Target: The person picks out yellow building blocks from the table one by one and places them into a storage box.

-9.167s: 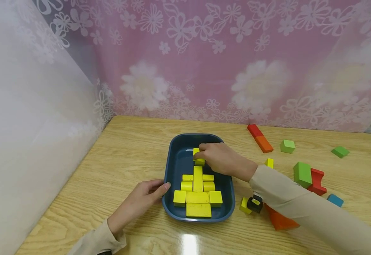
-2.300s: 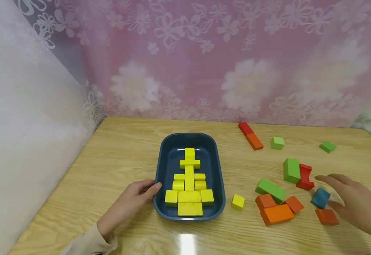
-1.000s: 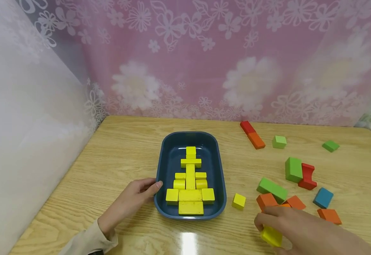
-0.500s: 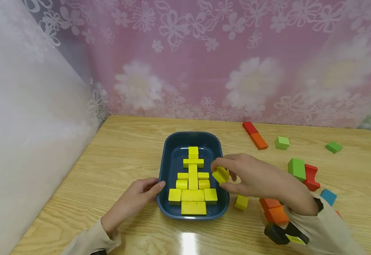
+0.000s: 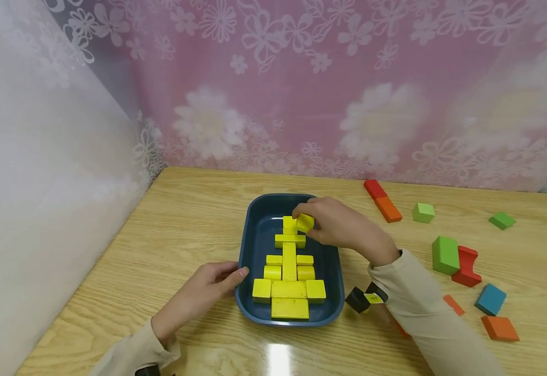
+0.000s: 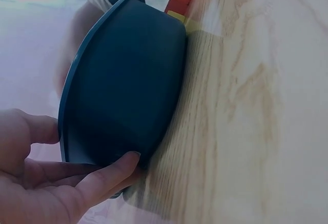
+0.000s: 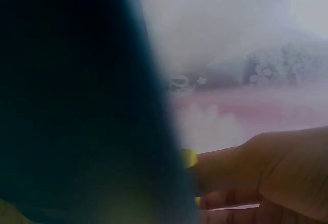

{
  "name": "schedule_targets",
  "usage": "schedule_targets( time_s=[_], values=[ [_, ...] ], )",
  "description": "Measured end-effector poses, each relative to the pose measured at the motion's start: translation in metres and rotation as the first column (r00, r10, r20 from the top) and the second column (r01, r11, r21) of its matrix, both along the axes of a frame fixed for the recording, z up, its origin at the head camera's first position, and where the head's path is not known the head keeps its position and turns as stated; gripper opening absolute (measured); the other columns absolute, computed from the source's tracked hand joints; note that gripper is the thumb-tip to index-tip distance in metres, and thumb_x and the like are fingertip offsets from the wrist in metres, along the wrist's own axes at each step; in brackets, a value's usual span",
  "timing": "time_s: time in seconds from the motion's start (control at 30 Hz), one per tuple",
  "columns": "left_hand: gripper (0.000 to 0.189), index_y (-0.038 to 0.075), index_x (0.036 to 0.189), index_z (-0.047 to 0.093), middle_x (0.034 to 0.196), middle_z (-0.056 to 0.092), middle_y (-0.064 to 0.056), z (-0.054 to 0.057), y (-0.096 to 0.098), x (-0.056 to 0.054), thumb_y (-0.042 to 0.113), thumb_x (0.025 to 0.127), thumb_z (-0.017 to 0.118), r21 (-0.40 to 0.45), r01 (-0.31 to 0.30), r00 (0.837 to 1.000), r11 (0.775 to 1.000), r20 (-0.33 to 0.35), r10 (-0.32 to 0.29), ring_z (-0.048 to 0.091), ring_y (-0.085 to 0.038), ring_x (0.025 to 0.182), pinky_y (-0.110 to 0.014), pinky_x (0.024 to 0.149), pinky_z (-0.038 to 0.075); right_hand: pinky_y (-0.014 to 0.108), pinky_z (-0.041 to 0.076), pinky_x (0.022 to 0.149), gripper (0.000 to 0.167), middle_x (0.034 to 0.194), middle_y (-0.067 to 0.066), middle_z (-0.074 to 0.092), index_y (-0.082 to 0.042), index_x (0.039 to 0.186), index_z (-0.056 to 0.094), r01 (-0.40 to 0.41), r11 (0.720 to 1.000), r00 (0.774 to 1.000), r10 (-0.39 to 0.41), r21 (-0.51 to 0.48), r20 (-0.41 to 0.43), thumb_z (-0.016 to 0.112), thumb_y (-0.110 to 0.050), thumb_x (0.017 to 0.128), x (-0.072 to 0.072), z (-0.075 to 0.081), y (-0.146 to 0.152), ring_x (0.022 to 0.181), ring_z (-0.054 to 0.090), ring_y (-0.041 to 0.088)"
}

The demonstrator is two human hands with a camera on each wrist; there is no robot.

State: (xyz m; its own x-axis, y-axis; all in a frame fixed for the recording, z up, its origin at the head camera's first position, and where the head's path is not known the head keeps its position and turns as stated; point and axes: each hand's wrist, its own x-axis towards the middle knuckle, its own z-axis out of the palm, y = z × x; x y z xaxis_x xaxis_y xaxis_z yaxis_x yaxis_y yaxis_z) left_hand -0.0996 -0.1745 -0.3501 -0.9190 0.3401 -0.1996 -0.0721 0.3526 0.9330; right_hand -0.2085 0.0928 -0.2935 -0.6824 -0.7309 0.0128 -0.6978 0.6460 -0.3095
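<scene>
A dark blue tray [image 5: 242, 292] holds yellow blocks laid out in a symmetric figure, with a wide block [image 5: 290, 308] at the near end and a narrow column rising to a cube [image 5: 289, 223] at the far end. My right hand [image 5: 344, 223] pinches a small yellow block [image 5: 305, 223] over the tray's far right part, beside that cube. At the tray's left side my left hand [image 5: 202, 292] grips the wall, thumb at the rim. The left wrist view shows its fingers [image 6: 110, 175] against the tray's outer side. In the right wrist view the tray wall [image 7: 77, 101] hides most of the held block.
Right of the tray lie a green block [image 5: 445, 255], a red concave block [image 5: 466, 266], a blue block [image 5: 491, 300] and an orange block [image 5: 501, 328]. Farther back are a red-orange pair [image 5: 383, 200] and two green blocks. My right forearm [image 5: 423, 308] covers several more blocks.
My right hand picked up a yellow block at the near right and carried it left and away, over the tray's far end. Earlier, a yellow bar and cube joined the figure. The left hand stays.
</scene>
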Motion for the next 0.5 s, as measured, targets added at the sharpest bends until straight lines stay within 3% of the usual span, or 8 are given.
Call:
schedule_targets(
  time_s=[0.27,0.4,0.5],
  values=[
    [0.049,-0.007,0.129,0.056,0.120,0.064,-0.017,-0.002,0.001,-0.003,0.033,0.102,0.051,0.010,0.081,0.997,0.997,-0.005,-0.081,0.062,-0.028,0.110,-0.033,0.087,0.057,0.031,0.056,0.073,0.037,0.105,0.011,0.061,-0.006,0.115,0.063,-0.008,1.000,1.000,0.008,0.012,0.009,0.077,-0.006,0.081,-0.007,-0.016,-0.007,0.074,0.055,0.017],
    [0.049,-0.005,0.129,0.057,0.120,0.064,-0.015,0.000,-0.002,-0.004,0.036,0.101,0.051,-0.016,0.063,0.998,0.998,0.004,-0.063,0.062,-0.026,0.110,-0.033,0.087,0.057,0.028,0.057,0.071,0.035,0.104,0.011,0.062,-0.004,0.115,0.064,-0.060,0.996,0.998,0.060,-0.072,-0.008,0.076,-0.003,0.081,-0.010,-0.022,-0.012,0.074,0.059,0.016],
    [0.049,-0.003,0.128,0.058,0.120,0.065,-0.014,0.001,-0.004,-0.005,0.037,0.101,0.051,-0.032,0.058,0.998,0.998,0.001,-0.058,0.062,-0.024,0.110,-0.033,0.087,0.056,0.025,0.057,0.067,0.036,0.097,0.008,0.065,-0.001,0.115,0.065,-0.052,0.992,0.999,0.051,-0.112,-0.010,0.078,-0.009,0.082,-0.011,-0.026,-0.018,0.072,0.059,0.014]
  ],
)
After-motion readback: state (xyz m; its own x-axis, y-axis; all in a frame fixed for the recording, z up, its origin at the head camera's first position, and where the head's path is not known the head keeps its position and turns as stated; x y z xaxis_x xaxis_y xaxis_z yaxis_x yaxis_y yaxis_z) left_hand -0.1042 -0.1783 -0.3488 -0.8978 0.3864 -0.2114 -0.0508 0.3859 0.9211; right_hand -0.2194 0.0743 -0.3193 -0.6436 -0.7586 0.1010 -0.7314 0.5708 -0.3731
